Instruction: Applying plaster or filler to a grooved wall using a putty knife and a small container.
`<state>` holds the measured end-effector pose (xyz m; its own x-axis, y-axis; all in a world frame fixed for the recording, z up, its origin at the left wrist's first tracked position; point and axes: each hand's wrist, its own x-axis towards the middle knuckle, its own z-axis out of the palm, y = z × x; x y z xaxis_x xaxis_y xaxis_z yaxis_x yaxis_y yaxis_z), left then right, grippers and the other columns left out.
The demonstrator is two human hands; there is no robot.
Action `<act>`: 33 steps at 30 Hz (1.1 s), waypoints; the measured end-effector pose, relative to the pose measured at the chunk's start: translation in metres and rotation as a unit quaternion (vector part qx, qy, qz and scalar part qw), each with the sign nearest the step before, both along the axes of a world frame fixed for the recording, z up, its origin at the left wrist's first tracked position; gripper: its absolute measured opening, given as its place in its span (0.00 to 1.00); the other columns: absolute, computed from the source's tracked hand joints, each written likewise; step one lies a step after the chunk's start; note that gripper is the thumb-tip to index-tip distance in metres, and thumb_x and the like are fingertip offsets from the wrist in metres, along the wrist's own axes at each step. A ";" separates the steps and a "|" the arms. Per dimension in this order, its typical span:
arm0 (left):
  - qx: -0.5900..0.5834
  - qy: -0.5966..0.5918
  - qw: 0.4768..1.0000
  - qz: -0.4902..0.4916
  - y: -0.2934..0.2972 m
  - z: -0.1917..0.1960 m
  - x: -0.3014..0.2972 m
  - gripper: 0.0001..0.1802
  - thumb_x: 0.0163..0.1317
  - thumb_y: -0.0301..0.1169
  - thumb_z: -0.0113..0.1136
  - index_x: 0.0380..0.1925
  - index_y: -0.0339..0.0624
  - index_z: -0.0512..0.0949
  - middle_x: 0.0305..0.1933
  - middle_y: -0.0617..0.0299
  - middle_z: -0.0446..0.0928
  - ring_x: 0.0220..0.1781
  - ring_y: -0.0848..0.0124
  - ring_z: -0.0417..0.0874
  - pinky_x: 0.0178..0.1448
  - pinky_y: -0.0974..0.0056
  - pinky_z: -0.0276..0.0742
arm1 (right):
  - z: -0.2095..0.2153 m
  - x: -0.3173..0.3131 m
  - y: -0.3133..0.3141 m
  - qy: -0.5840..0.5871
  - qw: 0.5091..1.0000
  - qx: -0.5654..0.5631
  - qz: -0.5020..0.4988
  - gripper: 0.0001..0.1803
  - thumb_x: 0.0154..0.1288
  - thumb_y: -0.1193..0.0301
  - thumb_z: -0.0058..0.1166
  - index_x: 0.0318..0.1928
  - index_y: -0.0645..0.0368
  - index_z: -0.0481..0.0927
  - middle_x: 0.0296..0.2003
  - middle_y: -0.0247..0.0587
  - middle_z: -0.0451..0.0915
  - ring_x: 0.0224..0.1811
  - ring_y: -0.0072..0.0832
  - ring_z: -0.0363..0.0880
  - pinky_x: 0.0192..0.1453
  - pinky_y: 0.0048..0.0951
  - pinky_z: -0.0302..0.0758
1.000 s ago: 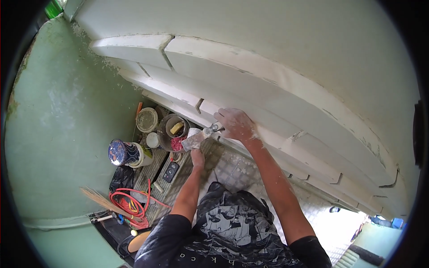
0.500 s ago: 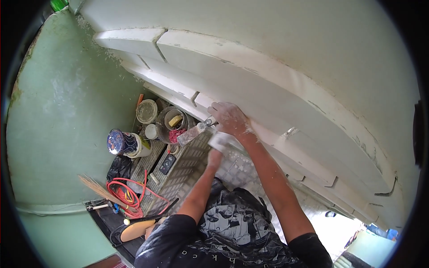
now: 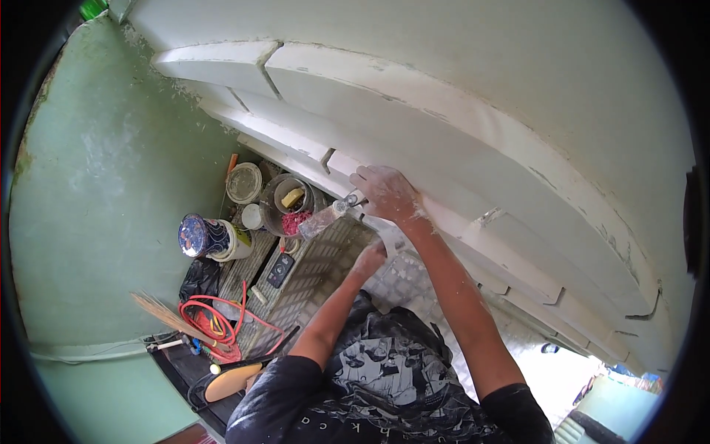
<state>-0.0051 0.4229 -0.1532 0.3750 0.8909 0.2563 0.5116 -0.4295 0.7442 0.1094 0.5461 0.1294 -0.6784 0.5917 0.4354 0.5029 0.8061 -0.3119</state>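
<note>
A smeared, broad-bladed scraper (image 3: 323, 220) slants down and left from the right hand (image 3: 386, 194) near frame center; below, a pale, flat piece (image 3: 393, 238), its outline unclear, shows at the left hand (image 3: 369, 259).

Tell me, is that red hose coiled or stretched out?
Mostly coiled: the red hose lies in loose, overlapping loops by the straw broom, with one length trailing away.

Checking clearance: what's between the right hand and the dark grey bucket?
Head view: a putty knife, held in the right hand, blade toward the dark grey bucket.
</note>
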 end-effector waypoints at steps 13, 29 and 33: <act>-0.059 0.089 0.970 0.217 -0.007 -0.002 -0.058 0.20 0.54 0.21 0.51 0.49 0.41 0.77 0.49 0.46 0.77 0.50 0.48 0.77 0.55 0.52 0.72 | 0.001 -0.009 -0.002 0.023 1.000 0.018 0.003 0.16 0.39 0.72 0.59 0.34 0.54 0.74 0.33 0.40 0.74 0.40 0.39 0.78 0.43 0.39 0.76; -0.076 -0.130 0.976 0.156 0.022 0.037 -0.034 0.14 0.61 0.26 0.54 0.46 0.33 0.78 0.48 0.47 0.80 0.53 0.55 0.79 0.58 0.60 0.70 | -0.034 -0.001 -0.008 0.136 0.985 0.044 -0.093 0.19 0.40 0.71 0.60 0.39 0.55 0.76 0.36 0.40 0.78 0.40 0.41 0.79 0.46 0.39 0.76; -0.246 -0.172 0.950 0.082 -0.017 0.102 -0.051 0.13 0.59 0.24 0.60 0.44 0.32 0.78 0.44 0.56 0.81 0.49 0.71 0.78 0.56 0.65 0.71 | -0.037 -0.011 -0.092 0.260 0.921 -0.168 -0.236 0.18 0.46 0.68 0.60 0.40 0.56 0.75 0.34 0.43 0.80 0.39 0.46 0.79 0.44 0.42 0.75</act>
